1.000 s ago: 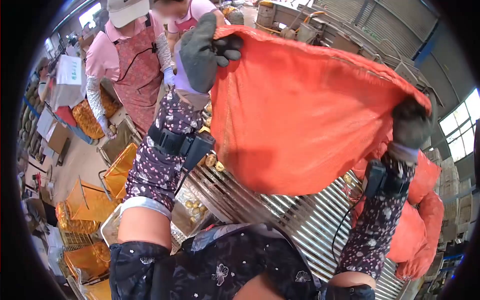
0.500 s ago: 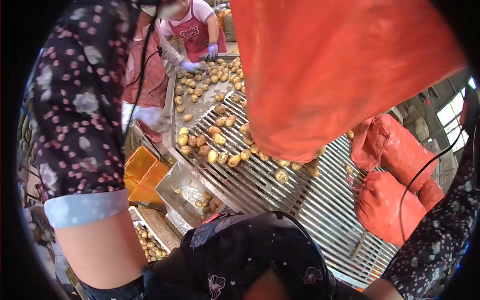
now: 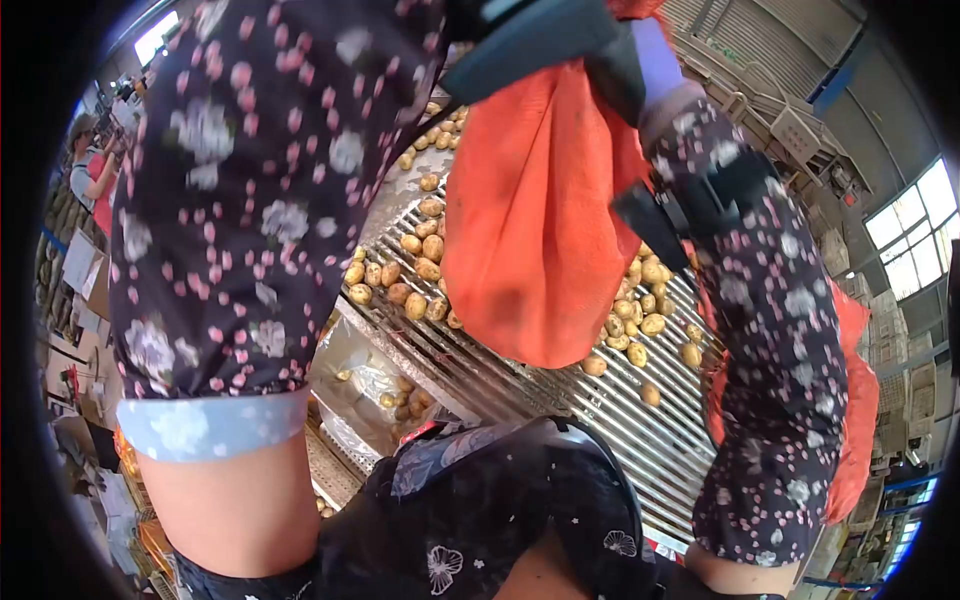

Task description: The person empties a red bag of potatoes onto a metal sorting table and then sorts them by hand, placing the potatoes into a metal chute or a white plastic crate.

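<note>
- Head view: the orange sack [image 3: 540,240] hangs slack from above over the roller grate [image 3: 560,400], its lower end clear of the bars.
- The right hand [image 3: 545,35], in a dark glove, is clamped on the sack's top edge. The left hand is out of frame past the top of the raised left sleeve [image 3: 260,200], so its grip cannot be told.
- Loose potatoes [image 3: 415,270] lie spread on the grate on both sides of the sack, with a few more in the metal chute [image 3: 370,380] below its near edge.
- Judged from the limp, flat cloth, the step in hand is the end of tipping out; whether anything is left inside is hidden.
- A next move would call for keeping the sack gripped high and clear of the rollers, and of the full sacks [image 3: 855,400] stacked on the right.
</note>
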Action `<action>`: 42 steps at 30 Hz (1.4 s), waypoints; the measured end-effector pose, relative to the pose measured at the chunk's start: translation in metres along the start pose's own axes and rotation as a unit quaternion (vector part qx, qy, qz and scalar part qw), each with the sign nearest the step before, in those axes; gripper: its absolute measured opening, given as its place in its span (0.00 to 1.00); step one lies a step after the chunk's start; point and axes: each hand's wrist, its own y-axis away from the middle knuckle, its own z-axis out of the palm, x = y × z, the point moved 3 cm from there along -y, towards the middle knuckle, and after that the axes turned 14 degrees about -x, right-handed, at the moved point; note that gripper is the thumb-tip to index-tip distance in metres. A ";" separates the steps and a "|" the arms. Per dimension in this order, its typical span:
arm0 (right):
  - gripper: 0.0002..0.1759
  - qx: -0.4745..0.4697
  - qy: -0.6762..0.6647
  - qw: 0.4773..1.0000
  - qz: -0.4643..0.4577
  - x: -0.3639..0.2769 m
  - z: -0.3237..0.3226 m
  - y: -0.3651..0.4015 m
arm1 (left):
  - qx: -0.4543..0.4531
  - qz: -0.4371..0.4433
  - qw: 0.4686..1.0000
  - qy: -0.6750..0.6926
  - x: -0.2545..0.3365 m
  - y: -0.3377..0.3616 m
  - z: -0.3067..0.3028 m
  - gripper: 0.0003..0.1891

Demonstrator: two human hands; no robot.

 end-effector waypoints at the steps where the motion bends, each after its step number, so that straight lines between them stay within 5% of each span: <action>1: 0.26 -0.014 0.001 1.000 0.000 0.007 0.010 -0.001 | -0.005 -0.011 1.000 0.006 -0.010 0.007 -0.002 0.19; 5: 0.24 0.042 -0.079 0.994 0.061 0.097 -0.003 0.091 | -0.033 -0.107 0.993 0.047 -0.079 0.074 -0.015 0.19; 8: 0.23 0.148 -0.231 0.940 0.200 0.210 -0.010 0.230 | -0.075 -0.298 0.940 0.145 -0.169 0.189 -0.003 0.20; 10: 0.23 0.242 -0.360 0.877 0.207 0.274 -0.016 0.310 | -0.095 -0.443 0.837 0.309 -0.232 0.296 0.031 0.20; 12: 0.25 0.280 -0.425 0.852 0.124 0.288 -0.033 0.330 | -0.082 -0.547 0.657 0.512 -0.273 0.399 0.100 0.21; 14: 0.29 0.158 -0.453 0.871 0.105 0.254 -0.061 0.294 | 0.043 -0.640 0.503 0.579 -0.284 0.469 0.194 0.24; 16: 0.34 0.055 -0.482 0.872 0.065 0.165 -0.082 0.211 | -0.071 -0.572 0.627 0.524 -0.268 0.449 0.214 0.29; 17: 0.36 0.009 -0.474 0.879 0.048 0.125 -0.085 0.168 | -0.261 -0.406 0.761 0.434 -0.238 0.400 0.197 0.32; 19: 0.35 -0.037 -0.383 0.922 0.041 0.071 -0.076 0.096 | -0.247 -0.334 0.761 0.498 -0.233 0.391 0.212 0.36; 20: 0.35 -0.053 -0.316 0.946 0.041 0.051 -0.065 0.059 | -0.051 -0.431 0.626 0.648 -0.260 0.418 0.250 0.38; 21: 0.34 -0.069 -0.247 0.965 0.043 0.033 -0.050 0.026 | 0.146 -0.486 0.435 0.744 -0.273 0.434 0.271 0.39; 24: 0.33 -0.124 -0.061 0.989 0.059 0.000 0.016 -0.042 | 0.152 -0.359 0.444 0.807 -0.267 0.372 0.230 0.39; 28: 0.31 -0.153 0.058 0.985 0.057 -0.020 0.048 -0.057 | 0.108 -0.243 0.651 0.711 -0.270 0.256 0.118 0.39; 31: 0.30 -0.121 0.092 0.986 0.062 -0.020 0.012 -0.032 | 0.073 -0.317 0.692 0.645 -0.289 0.226 0.096 0.39; 38: 0.27 0.058 0.119 0.976 0.171 0.061 -0.180 0.109 | -0.030 -0.445 0.685 0.576 -0.307 0.323 0.120 0.32; 41: 0.26 0.110 0.123 0.952 0.256 0.128 -0.251 0.184 | -0.137 -0.273 0.824 0.477 -0.324 0.388 0.107 0.28; 42: 0.25 0.118 0.128 0.943 0.283 0.148 -0.260 0.201 | -0.121 -0.251 0.777 0.565 -0.340 0.411 0.100 0.27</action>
